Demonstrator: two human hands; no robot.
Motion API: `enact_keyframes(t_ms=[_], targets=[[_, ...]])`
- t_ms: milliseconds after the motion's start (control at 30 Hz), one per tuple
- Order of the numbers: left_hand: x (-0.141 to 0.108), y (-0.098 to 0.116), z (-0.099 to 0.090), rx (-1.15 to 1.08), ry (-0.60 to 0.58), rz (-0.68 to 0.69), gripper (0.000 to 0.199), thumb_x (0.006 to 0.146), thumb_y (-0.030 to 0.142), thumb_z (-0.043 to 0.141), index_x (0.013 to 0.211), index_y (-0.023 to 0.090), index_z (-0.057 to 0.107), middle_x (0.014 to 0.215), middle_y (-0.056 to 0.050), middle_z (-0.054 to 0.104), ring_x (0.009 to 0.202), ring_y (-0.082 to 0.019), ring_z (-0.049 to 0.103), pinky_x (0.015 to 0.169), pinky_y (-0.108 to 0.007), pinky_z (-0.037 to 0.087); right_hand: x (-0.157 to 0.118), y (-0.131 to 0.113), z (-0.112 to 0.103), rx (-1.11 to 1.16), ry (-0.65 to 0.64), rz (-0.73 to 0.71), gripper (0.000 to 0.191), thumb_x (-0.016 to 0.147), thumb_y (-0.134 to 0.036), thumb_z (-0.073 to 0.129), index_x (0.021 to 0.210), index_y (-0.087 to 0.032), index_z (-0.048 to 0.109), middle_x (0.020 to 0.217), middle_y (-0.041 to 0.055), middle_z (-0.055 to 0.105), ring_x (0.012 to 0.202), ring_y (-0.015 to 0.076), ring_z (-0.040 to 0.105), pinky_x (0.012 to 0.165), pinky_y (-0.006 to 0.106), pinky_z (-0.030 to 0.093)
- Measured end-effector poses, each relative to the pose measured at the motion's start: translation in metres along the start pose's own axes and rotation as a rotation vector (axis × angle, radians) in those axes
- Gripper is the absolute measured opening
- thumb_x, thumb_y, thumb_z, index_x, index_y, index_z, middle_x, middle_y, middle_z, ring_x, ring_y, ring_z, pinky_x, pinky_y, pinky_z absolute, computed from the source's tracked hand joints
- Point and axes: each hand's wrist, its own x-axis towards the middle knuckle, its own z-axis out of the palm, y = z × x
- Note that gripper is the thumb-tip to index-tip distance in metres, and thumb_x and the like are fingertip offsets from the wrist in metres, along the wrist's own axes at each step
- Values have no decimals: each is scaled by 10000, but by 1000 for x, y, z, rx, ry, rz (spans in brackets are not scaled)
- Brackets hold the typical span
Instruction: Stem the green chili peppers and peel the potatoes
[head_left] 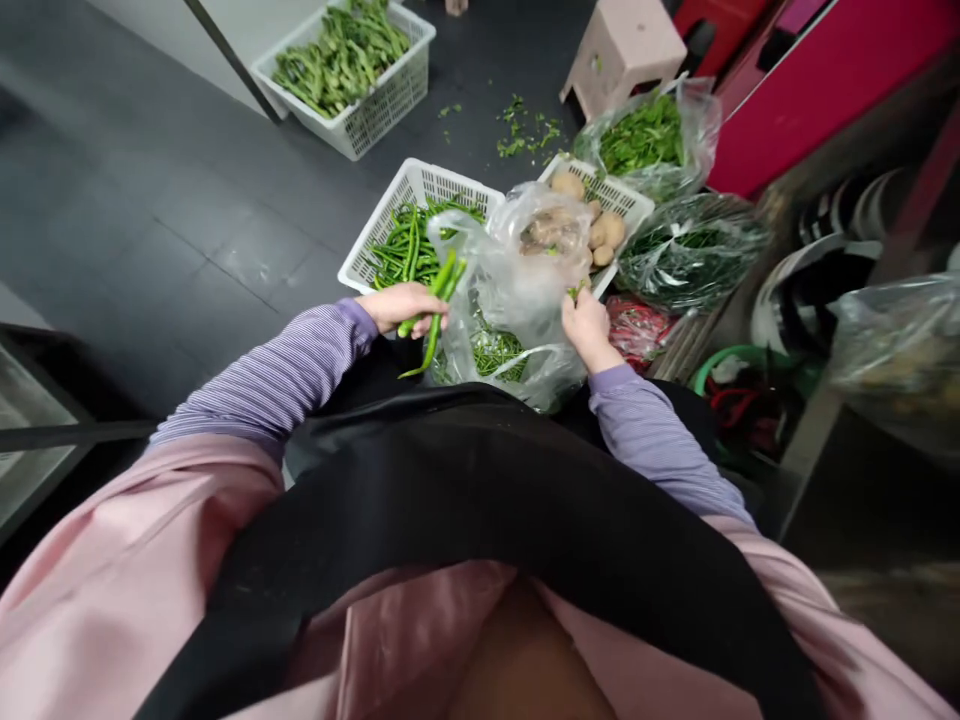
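Several long green peppers [444,290] are in my left hand [409,306], its fingers wrapped round them. My right hand [587,322] is closed in a pinch at the right side of a clear plastic bag, with a small green bit [576,291] at its fingertips. The open plastic bag [480,265] lies between my hands and has thin green stems or peppers [496,352] inside. Behind my left hand, a white basket [351,262] holds more green peppers [409,240].
Another white basket [390,110] of green pods stands at the back left. A basket [636,200] with potatoes, bagged greens [645,135], a dark green bag [694,250] and a red bag [637,328] lie right. A stool [626,50] stands behind; leaf scraps [525,130] dot the floor.
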Motion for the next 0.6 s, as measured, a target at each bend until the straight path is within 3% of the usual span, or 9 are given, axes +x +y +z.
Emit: enact_keyframes(t_ms=[67, 133, 233, 300, 367, 433, 500, 600], targets=[[4, -5, 8, 173, -103, -101, 78, 788, 176, 794, 757, 125, 744, 434, 8, 448, 421, -109, 444, 466, -215, 393, -6, 5, -8, -192, 33, 1, 438, 1033, -262, 403, 1376, -68, 592, 1138, 250, 690, 1070, 282, 653, 910, 422, 408], [3, -11, 9, 324, -168, -180, 86, 749, 132, 818, 725, 112, 738, 439, 20, 445, 417, -88, 399, 443, -185, 320, -20, 15, -10, -390, -32, 17, 386, 1007, -224, 462, 1308, -49, 629, 1078, 263, 707, 1074, 322, 671, 933, 469, 403], [-3, -14, -12, 507, -124, -223, 114, 832, 165, 772, 769, 76, 738, 479, 31, 446, 480, -81, 451, 544, -170, 374, -45, 29, -2, -582, -247, 94, 299, 981, -175, 479, 1148, -51, 694, 1036, 268, 726, 1041, 337, 711, 906, 444, 447], [-4, -10, -35, 678, -91, -183, 187, 926, 215, 690, 843, 57, 747, 496, 33, 457, 507, -76, 466, 618, -191, 414, -59, 32, 7, -632, -333, 58, 313, 980, -142, 433, 1131, -66, 696, 1039, 259, 734, 1039, 339, 726, 866, 410, 474], [2, -2, -57, 834, -11, -150, 260, 980, 261, 631, 893, 48, 754, 504, 28, 481, 521, -79, 482, 668, -219, 437, -67, 30, 15, -661, -344, -46, 337, 982, -118, 387, 1132, -65, 685, 1031, 248, 739, 1038, 344, 730, 853, 404, 483], [16, 9, -72, 903, 163, -153, 301, 985, 285, 622, 872, 38, 752, 525, 16, 506, 580, -104, 558, 734, -256, 463, -68, 25, 23, -677, -340, -140, 355, 983, -102, 353, 1133, -50, 671, 1031, 251, 736, 1038, 349, 729, 854, 412, 487], [39, 22, -80, 895, 290, -165, 325, 981, 273, 614, 829, 11, 730, 582, -5, 534, 707, -149, 644, 808, -295, 472, -64, 17, 28, -693, -343, -188, 387, 985, -91, 324, 1175, -38, 657, 1033, 259, 730, 1033, 349, 728, 851, 419, 493], [87, 38, -83, 757, 370, -94, 295, 959, 234, 594, 787, 15, 692, 670, -53, 580, 807, -209, 688, 804, -322, 507, -53, 3, 30, -754, -342, -188, 468, 977, -82, 320, 1362, -38, 582, 1094, 279, 708, 1055, 347, 715, 815, 404, 509]])
